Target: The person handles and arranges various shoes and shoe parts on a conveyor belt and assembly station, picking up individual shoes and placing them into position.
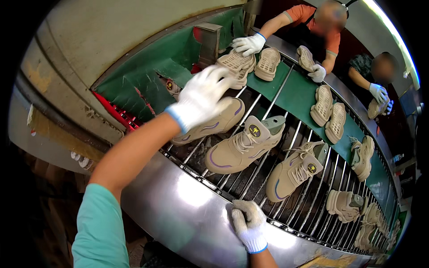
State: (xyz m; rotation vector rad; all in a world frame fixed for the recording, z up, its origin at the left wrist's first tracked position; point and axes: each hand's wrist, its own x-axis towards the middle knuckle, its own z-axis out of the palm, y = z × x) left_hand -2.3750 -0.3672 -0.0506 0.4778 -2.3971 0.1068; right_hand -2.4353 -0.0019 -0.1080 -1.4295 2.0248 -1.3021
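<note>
My left hand (203, 99), in a white glove with a blue cuff, reaches over a beige shoe (219, 121) and hides part of it. Its fingers are apart, with nothing seen between them. In a white glove, my right hand (249, 225) rests curled at the metal edge of the conveyor; nothing shows in it. Beyond it on the rollers stands a laced beige shoe (239, 149) with purple trim and a green last inside. A similar shoe (295, 174) sits to its right.
Shoe soles (321, 107) lie on a green belt (295, 96) beyond the metal rollers (263, 167). More shoes (344, 205) stand at the right. A co-worker in orange (296, 13) handles soles across the line; another person (362, 71) holds a shoe part. A torn green curtain (134, 85) hangs at left.
</note>
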